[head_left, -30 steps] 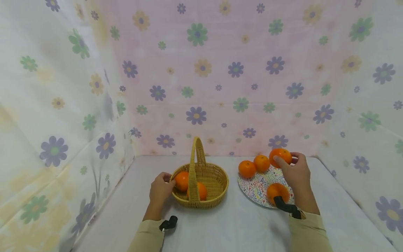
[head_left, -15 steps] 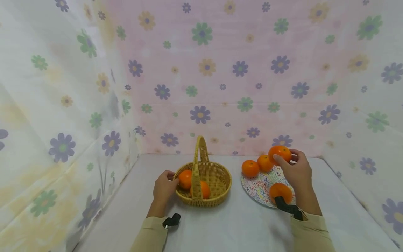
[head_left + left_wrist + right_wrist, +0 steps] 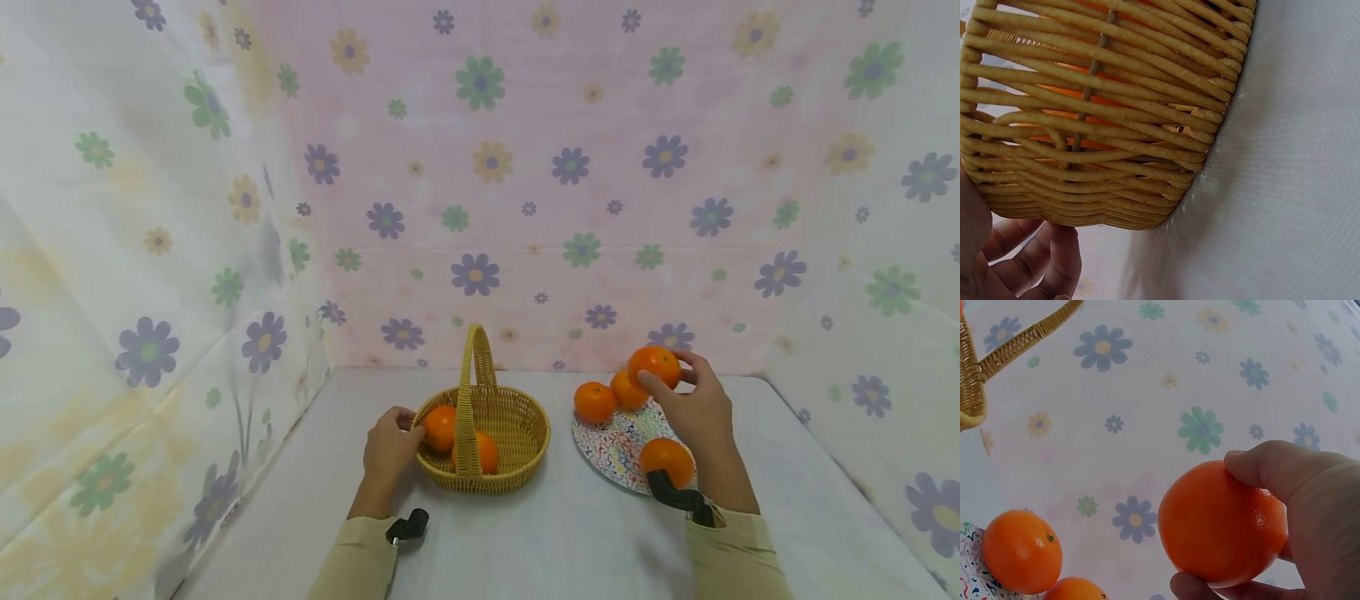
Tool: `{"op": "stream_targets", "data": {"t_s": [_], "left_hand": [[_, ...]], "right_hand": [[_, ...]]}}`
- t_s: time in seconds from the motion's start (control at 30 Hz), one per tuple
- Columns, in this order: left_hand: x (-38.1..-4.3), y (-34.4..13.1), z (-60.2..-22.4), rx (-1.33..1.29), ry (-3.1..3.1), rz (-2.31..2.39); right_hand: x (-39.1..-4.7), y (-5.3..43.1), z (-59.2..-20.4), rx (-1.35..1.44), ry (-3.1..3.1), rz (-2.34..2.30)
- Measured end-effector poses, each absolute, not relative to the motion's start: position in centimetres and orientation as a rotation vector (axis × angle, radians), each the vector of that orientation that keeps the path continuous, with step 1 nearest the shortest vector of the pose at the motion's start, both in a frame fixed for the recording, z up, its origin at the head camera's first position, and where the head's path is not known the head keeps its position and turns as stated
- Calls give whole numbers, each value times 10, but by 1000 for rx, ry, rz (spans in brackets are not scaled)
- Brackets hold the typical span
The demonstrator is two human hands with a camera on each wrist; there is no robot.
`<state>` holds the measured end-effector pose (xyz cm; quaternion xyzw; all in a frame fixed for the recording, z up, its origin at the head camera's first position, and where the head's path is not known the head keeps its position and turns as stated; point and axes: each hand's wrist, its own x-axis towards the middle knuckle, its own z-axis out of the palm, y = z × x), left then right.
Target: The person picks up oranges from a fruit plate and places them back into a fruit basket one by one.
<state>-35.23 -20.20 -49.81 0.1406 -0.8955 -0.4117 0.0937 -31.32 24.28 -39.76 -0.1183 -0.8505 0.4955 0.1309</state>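
My right hand (image 3: 699, 408) holds an orange (image 3: 654, 368) between thumb and fingers, raised over the back of a speckled plate (image 3: 618, 450). In the right wrist view the same orange (image 3: 1219, 525) shows smooth and glossy, with the thumb on top and fingers below. Two oranges lie at the plate's back left edge, and another orange (image 3: 667, 462) sits at its front right. My left hand (image 3: 388, 450) grips the left rim of a wicker basket (image 3: 517, 479). Two oranges lie in the basket's left half. Close up, the left wrist view shows the basket's woven side (image 3: 1085, 144).
The basket's tall arched handle (image 3: 467, 400) stands up across its middle. White cloth (image 3: 555, 542) covers the table. Flower-print curtains (image 3: 525, 183) enclose the back and both sides. A black wrist mount (image 3: 678, 496) on the right arm overlaps the front orange.
The right hand has shifted slightly left with the orange in its grip. The left hand stays on the basket rim. The head view has turned slightly.
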Motion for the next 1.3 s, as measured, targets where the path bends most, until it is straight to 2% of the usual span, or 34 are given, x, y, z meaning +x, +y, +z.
{"op": "stream_targets", "data": {"t_s": [1.3], "left_hand": [[-356, -205, -502, 401, -2666, -1216]], "right_hand": [[-313, 190, -404, 4, -2588, 1407]]}}
